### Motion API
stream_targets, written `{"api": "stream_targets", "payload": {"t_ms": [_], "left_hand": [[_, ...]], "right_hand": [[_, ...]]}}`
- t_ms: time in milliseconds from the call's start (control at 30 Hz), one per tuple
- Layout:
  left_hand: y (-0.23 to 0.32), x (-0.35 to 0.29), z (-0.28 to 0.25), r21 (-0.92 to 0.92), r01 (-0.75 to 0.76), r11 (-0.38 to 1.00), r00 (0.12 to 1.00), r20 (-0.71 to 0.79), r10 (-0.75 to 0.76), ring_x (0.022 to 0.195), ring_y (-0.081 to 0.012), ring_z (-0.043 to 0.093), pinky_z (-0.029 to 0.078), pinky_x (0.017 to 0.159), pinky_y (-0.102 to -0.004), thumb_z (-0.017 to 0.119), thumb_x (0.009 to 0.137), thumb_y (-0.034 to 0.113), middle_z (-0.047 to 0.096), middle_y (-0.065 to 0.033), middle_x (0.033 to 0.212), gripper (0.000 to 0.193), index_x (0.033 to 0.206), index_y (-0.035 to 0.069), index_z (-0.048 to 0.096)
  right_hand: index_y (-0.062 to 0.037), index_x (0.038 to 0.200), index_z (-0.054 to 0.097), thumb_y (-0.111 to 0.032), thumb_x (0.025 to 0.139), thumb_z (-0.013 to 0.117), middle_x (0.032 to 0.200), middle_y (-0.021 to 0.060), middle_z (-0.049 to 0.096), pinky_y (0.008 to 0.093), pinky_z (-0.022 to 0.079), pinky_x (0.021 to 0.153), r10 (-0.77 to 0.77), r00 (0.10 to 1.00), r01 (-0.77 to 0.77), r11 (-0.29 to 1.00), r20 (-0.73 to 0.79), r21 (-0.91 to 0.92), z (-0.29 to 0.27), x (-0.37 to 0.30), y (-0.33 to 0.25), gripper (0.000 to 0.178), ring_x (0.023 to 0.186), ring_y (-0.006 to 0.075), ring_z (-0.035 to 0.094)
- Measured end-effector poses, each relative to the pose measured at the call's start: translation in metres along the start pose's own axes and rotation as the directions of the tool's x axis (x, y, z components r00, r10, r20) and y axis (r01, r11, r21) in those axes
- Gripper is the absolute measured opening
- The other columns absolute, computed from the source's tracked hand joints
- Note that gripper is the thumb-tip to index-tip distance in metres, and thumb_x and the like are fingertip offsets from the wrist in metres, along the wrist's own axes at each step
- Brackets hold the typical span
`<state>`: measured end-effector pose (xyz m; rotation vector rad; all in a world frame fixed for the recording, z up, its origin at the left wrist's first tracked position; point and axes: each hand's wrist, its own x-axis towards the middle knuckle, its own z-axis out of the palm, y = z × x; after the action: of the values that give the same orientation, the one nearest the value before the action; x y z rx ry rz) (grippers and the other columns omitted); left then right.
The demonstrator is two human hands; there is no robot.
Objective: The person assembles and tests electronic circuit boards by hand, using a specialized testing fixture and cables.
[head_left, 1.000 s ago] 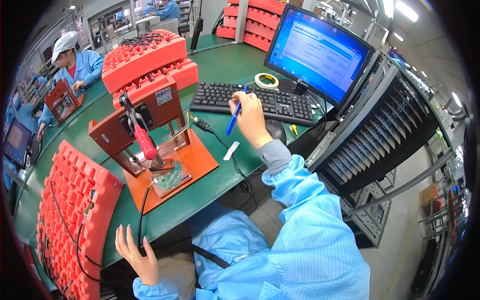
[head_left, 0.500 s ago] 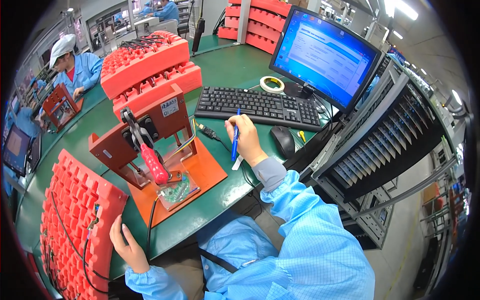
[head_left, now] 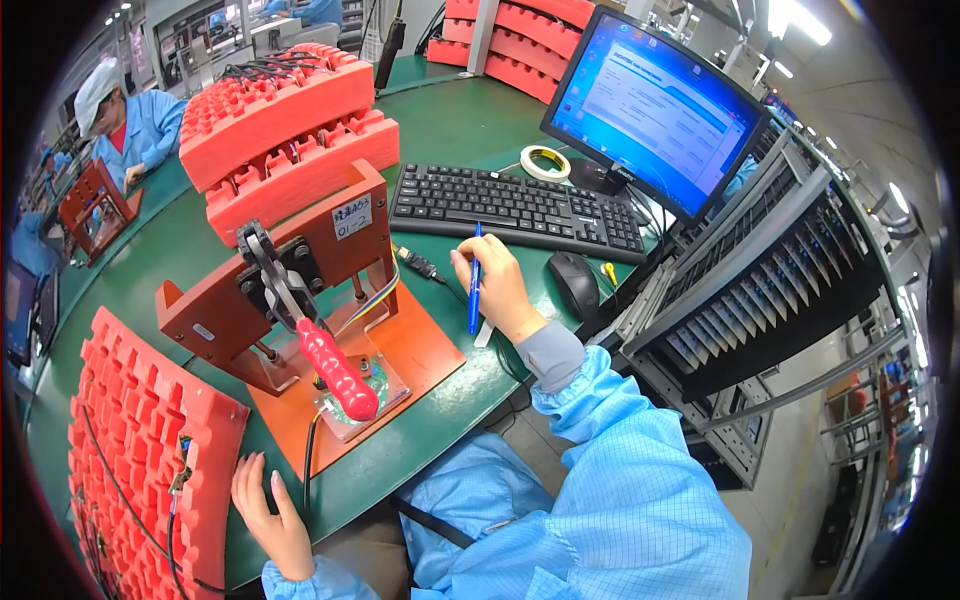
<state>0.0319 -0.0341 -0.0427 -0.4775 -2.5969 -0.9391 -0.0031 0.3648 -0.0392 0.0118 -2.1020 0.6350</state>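
My right hand point(head_left: 500, 290) is closed on a blue pen point(head_left: 474, 295), held nearly upright just in front of the black keyboard point(head_left: 510, 212). Beside the right edge of a red foam tray point(head_left: 150, 430), my left hand point(head_left: 275, 515) is open, fingers apart, over the table's front edge. Between my hands stands a brown test fixture point(head_left: 285, 265) on an orange base point(head_left: 440, 345). Its red-handled toggle clamp point(head_left: 338, 372) slants toward me, partly hiding a green circuit board point(head_left: 378, 380) under a clear plate. A black cable point(head_left: 308, 455) runs from the board toward me.
Stacked red foam trays point(head_left: 290, 110) stand behind the fixture. A monitor point(head_left: 655, 110), a tape roll point(head_left: 545, 163) and a black mouse point(head_left: 573, 283) are toward the right. A metal rack point(head_left: 770, 300) flanks the table. Another person point(head_left: 130, 125) works at far left.
The whole view has shifted slightly. The red clamp handle now appears lower and farther right, covering more of the board. My left hand has moved slightly right and down; my right hand still holds the pen.
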Motion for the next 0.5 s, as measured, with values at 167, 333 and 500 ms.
{"api": "stream_targets", "payload": {"t_ms": [167,333,500], "left_hand": [[0.0007,0.0004,0.0000,-0.005,0.006,1.000,0.999,0.045,-0.006,0.119,-0.0342,0.047,0.035,0.101,-0.0427,0.052,0.091,0.009,0.056,-0.0170,0.121,0.027,0.115,-0.002,0.057],[-0.0005,0.0002,-0.0004,-0.005,0.005,1.000,0.999,0.054,-0.005,0.121,-0.0344,0.046,0.034,0.102,-0.0435,0.052,0.091,0.008,0.056,-0.0167,0.121,0.027,0.115,-0.002,0.057],[-0.0013,-0.0005,-0.0001,-0.009,-0.002,1.000,0.998,0.059,0.002,0.121,-0.0345,0.046,0.034,0.102,-0.0439,0.052,0.091,0.008,0.057,-0.0166,0.120,0.027,0.115,-0.002,0.057]], "right_hand": [[-0.0020,0.083,0.058,-0.007,0.084,0.064,0.072,0.0107,0.056,0.0333,0.045,0.057,0.035,0.999,-0.035,0.999,0.027,-0.014,0.0007,0.0000,0.0020,0.008,0.064,0.0254,0.057],[-0.0017,0.084,0.058,-0.007,0.085,0.064,0.072,0.0104,0.057,0.0322,0.046,0.058,0.029,0.999,-0.028,0.999,0.037,-0.029,0.0018,0.0005,0.0031,0.008,0.064,0.0245,0.059],[-0.0016,0.084,0.058,-0.007,0.085,0.064,0.073,0.0104,0.057,0.0317,0.047,0.058,0.043,0.998,-0.041,0.999,0.055,-0.036,0.0015,-0.0002,0.0036,0.008,0.064,0.0239,0.059]]}}
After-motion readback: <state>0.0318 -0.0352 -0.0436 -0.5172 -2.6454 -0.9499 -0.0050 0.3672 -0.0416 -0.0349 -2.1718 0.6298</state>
